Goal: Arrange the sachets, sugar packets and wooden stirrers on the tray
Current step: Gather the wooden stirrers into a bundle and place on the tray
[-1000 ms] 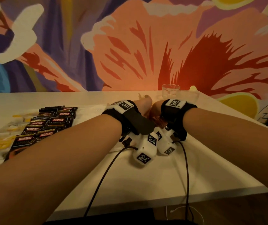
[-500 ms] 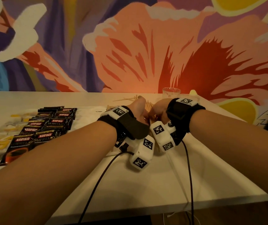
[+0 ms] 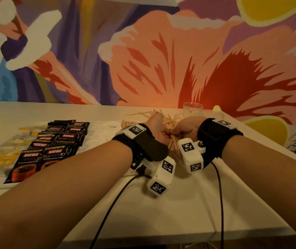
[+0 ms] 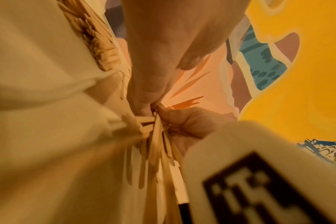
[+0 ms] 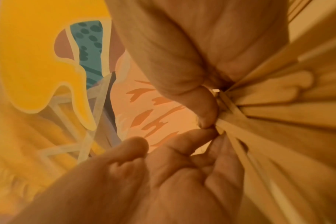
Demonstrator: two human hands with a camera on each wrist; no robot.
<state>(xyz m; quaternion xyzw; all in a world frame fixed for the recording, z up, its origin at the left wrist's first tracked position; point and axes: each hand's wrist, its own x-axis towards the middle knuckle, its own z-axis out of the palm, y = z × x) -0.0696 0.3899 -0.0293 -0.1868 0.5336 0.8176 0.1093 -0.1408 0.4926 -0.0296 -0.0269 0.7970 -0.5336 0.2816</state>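
The wooden stirrers (image 3: 170,143) are pale, unvarnished wood with a matt, smooth face and rounded ends; more of the same bare wood lies loose (image 3: 146,114) farther back. The Kopiko sachets (image 3: 54,146) are black printed foil or plastic film, glossy, catching the light along their creases. The table (image 3: 179,209) is a smooth white surface with a dull sheen. The glass cup (image 3: 192,109) is clear, shiny glass. Each of the 2 wrist straps (image 3: 213,133) is black matt fabric, slightly fuzzy, and the camera housings (image 3: 190,155) are smooth white plastic bearing matt black-and-white printed markers. The cables (image 3: 220,194) look rubbery and black.
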